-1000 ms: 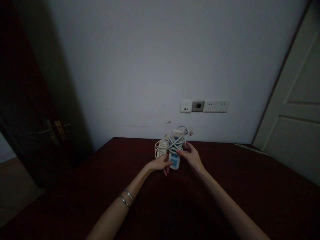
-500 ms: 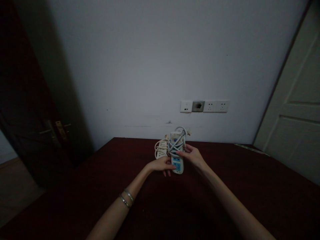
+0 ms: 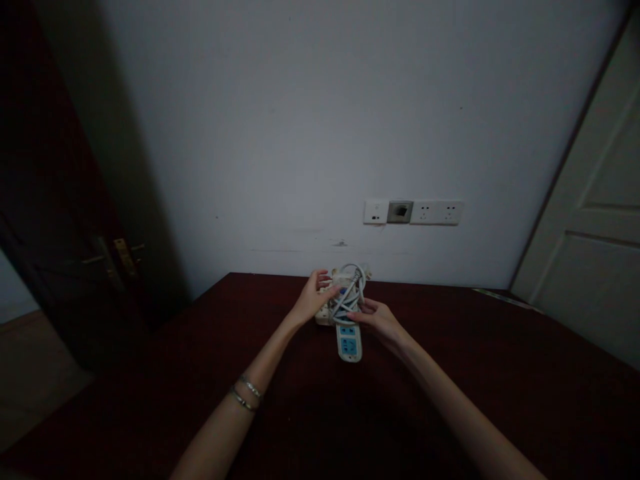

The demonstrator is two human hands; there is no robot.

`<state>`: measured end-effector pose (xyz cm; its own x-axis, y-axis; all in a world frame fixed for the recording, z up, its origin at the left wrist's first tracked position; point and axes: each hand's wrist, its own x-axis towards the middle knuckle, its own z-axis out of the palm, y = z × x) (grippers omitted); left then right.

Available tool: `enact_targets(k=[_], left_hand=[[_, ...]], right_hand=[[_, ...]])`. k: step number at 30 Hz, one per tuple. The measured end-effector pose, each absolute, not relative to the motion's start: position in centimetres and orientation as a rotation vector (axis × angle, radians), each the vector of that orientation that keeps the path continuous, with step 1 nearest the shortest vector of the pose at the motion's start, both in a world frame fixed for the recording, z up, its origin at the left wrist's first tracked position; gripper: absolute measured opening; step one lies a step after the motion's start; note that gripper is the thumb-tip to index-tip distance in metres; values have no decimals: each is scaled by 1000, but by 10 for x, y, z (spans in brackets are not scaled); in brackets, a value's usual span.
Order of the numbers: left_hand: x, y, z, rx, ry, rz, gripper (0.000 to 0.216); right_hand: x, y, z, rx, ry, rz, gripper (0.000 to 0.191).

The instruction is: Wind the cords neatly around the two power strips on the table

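Note:
A white power strip (image 3: 349, 347) with blue sockets slants over the table, its own grey-white cable (image 3: 353, 297) bundled around its upper half. My right hand (image 3: 380, 321) is closed on the strip's right side, thumb over the looped cable. At the upper left is my left hand (image 3: 311, 300), fingers apart and thumb reaching across to the strip's edge; whether it touches is hard to tell. Behind them, a second, cream-white power strip (image 3: 323, 317) is mostly hidden by the first strip and my left hand.
The dark red table (image 3: 240, 313) meets a pale wall carrying a row of wall sockets (image 3: 435, 213). A dark door with a brass-coloured handle (image 3: 123, 257) stands at left, a white panelled door (image 3: 600, 220) at right.
My left hand has let go of the lower end of the blue-socket strip and moved up to its upper left. The strip has shifted slightly down and left, in front of the other strip.

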<state>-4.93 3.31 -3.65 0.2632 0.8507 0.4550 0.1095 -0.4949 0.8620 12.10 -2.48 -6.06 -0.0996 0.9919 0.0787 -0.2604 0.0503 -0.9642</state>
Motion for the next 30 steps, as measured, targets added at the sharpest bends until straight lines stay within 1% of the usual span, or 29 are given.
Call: enact_targets(k=[3, 5, 11, 15, 17, 19, 21, 24, 30], left_hand=[[-37, 29, -49, 1807, 785, 1258, 76], [-33, 25, -52, 1859, 793, 1260, 79], [-33, 14, -43, 1930, 894, 1299, 70], [-33, 9, -39, 1909, 929, 1343, 67], [-32, 8, -39, 1920, 937, 1346, 64], [-32, 7, -40, 1950, 924, 1347, 65], [-31, 7, -41, 1983, 901, 1355, 68], [-28, 5, -43, 2033, 881, 1382, 75], [-23, -2, -44, 2119, 846, 1396, 78]], right_hand=[[121, -23, -64, -882, -1097, 1377, 54], [121, -22, -66, -886, -1091, 1383, 56], [120, -22, -67, -897, -1148, 1386, 63], [132, -26, -61, -878, -1334, 1405, 67], [147, -28, -51, -966, -1459, 1419, 68], [164, -30, -37, -1145, -1483, 1377, 63], [176, -32, -23, -1259, -1373, 1254, 53], [178, -38, -7, -1225, -1284, 897, 42], [154, -51, -2, -1150, -1576, 64, 35]])
